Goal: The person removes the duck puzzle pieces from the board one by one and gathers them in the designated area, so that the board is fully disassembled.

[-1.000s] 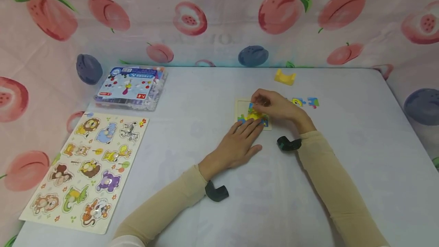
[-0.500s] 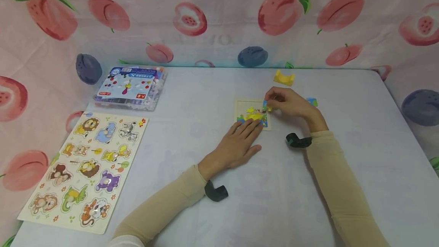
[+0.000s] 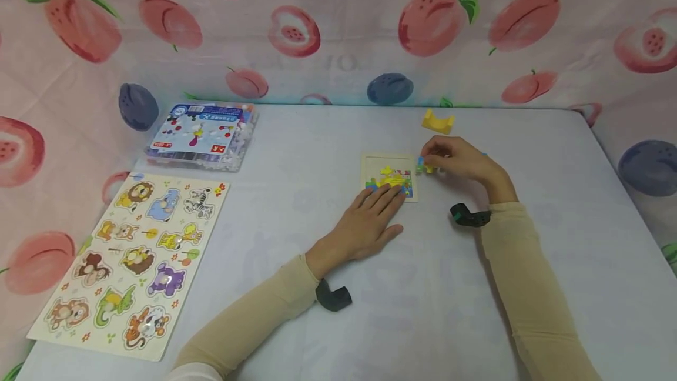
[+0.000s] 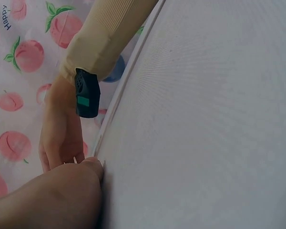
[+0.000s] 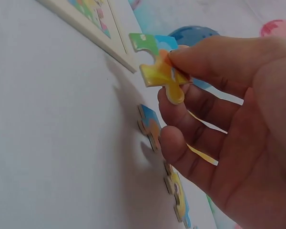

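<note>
My right hand (image 3: 459, 160) pinches a jigsaw piece (image 5: 157, 69) between thumb and fingers, just off the right side of a small wooden puzzle frame (image 3: 364, 168). Green, blue, orange and yellow show on the piece, and in the right wrist view it is raised above the table. Inside the frame, a partly assembled picture (image 3: 394, 176) fills the lower part, with bare backing above. My left hand (image 3: 365, 225) lies flat, its straight fingertips on the near edge of the picture and covering part of it. Two loose jigsaw pieces (image 5: 151, 125) lie on the table below the right hand.
A yellow curved block (image 3: 438, 122) lies behind the right hand. On the left is a large animal peg board (image 3: 200, 246), with a clear plastic case (image 3: 240, 149) of small parts beyond it. A fruit-print cloth (image 3: 338, 28) hangs along the table's back edge.
The right hand has moved right, from over the frame to beside it, carrying the jigsaw piece out of the picture. Bare backing shows where it was. The left hand stays put.
</note>
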The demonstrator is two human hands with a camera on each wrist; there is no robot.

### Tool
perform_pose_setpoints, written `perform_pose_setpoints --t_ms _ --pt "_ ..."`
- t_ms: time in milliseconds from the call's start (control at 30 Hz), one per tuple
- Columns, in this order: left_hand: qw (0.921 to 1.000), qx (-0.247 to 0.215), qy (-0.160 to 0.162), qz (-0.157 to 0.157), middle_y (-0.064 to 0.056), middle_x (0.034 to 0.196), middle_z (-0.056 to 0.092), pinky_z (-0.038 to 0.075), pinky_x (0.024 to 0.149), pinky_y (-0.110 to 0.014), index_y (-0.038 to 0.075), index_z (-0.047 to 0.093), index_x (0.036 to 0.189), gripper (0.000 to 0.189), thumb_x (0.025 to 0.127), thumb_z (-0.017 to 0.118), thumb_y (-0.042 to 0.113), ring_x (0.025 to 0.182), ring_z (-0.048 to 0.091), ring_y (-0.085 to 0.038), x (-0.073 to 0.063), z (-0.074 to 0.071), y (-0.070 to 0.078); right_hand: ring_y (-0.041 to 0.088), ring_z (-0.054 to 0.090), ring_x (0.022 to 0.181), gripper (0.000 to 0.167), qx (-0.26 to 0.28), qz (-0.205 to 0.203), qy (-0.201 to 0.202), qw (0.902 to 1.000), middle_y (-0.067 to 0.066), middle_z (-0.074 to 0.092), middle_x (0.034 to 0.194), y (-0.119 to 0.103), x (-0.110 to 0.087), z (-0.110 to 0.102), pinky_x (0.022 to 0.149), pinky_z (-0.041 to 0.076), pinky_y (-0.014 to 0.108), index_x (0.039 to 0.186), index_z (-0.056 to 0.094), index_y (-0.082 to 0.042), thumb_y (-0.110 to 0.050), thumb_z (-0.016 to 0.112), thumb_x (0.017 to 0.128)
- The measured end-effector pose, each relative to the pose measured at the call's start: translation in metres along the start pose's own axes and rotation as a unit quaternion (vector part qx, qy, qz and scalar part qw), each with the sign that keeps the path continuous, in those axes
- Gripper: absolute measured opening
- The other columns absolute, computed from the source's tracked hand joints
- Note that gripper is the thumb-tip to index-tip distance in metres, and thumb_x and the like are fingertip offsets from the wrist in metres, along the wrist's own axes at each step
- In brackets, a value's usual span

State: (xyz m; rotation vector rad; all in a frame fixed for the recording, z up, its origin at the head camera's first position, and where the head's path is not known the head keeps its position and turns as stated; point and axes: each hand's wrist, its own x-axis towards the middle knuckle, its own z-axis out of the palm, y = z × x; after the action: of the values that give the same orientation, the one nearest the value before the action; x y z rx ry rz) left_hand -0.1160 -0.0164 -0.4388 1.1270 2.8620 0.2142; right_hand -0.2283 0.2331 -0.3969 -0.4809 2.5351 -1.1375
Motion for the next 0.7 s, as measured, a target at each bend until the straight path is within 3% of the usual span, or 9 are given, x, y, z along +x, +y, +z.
perform_pose_setpoints --t_ms 333,500,700 --pt "1.0000 0.002 0.006 0.004 0.001 0.160 0.012 0.011 0.120 -0.041 0.017 0.013 0.153 0.062 0.101 0.025 0.048 0.148 0.011 -0.018 0.000 -0.001 0.001 0.020 0.056 0.085 0.017 -0.020 0.034 -0.017 0.9991 0.008 0.064 0.096 0.005 -0.006 -0.007 0.075 0.046 0.025 0.105 0.062 -0.009 -0.021 0.058 0.094" --pt "0.9999 0.004 0.009 0.004 0.001 0.160 0.012 0.011 0.120 -0.041 0.017 0.013 0.153 0.061 0.101 0.025 0.048 0.148 0.011 -0.018 0.000 0.001 0.000 0.020 0.055 0.085 0.020 -0.027 0.035 -0.030 0.9986 0.010 0.064 0.097 0.006 -0.009 -0.010 0.074 0.046 0.025 0.107 0.061 -0.005 -0.020 0.058 0.094" --pt "1.0000 0.000 0.009 0.003 0.001 0.160 0.012 0.010 0.120 -0.041 0.017 0.013 0.153 0.062 0.101 0.025 0.048 0.148 0.010 -0.018 -0.001 0.001 0.000 0.019 0.052 0.087 0.018 -0.042 0.037 -0.047 0.9973 0.006 0.063 0.095 0.011 -0.010 -0.011 0.079 0.044 0.028 0.104 0.063 -0.009 -0.023 0.059 0.094"
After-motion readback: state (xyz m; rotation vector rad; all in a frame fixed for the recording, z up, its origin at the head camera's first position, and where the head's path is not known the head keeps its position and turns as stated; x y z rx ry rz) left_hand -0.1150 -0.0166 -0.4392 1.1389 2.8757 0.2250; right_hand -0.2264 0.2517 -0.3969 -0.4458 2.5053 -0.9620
